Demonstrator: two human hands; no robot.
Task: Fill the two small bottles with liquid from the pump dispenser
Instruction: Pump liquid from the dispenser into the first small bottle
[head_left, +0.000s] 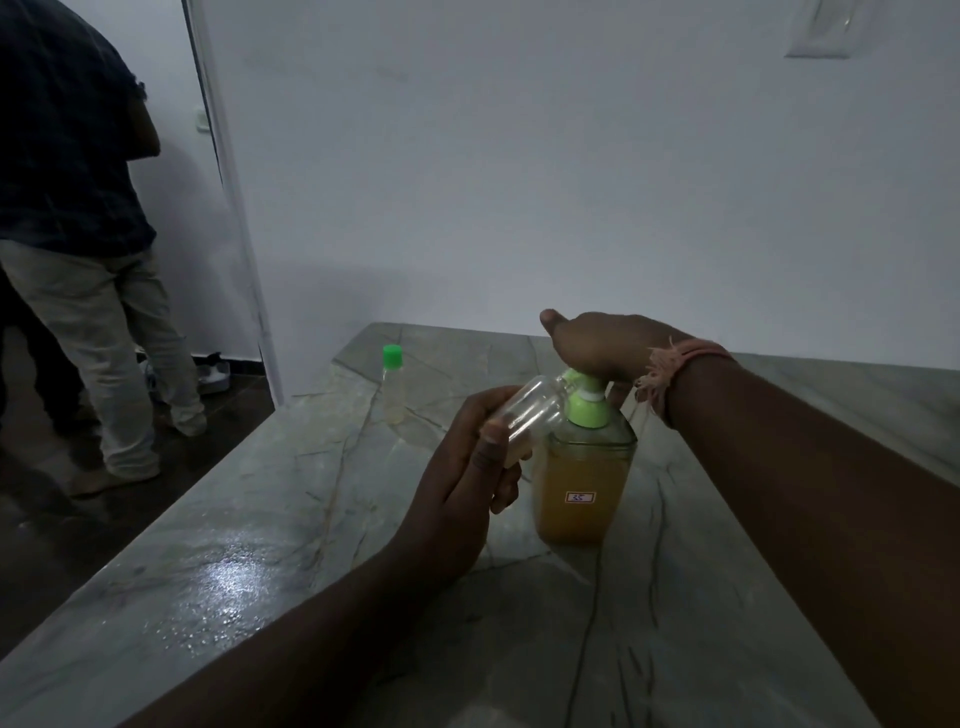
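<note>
Head view: second bottle's filling under way.
Left hand (457, 467) gripped the clear uncapped small plastic bottle (524, 415) at the amber-filled pump dispenser (584, 483); right hand (597, 345) pressed its pump; the green-capped small bottle (393, 384) stood finished near the worktop's (260, 519) far-left corner.

Dim light, bare white wall (519, 182), grey veined stone counter (234, 519), dark floor (52, 545), white door frame (228, 182)

The left hand (470, 457) is curling its fingers and thumb in a grip, forearm reaching in from the near edge. The right hand (597, 345) is lying palm down, thumb stretched out, pressing downward, its wrist wearing a frayed pink thread band (675, 366).
</note>
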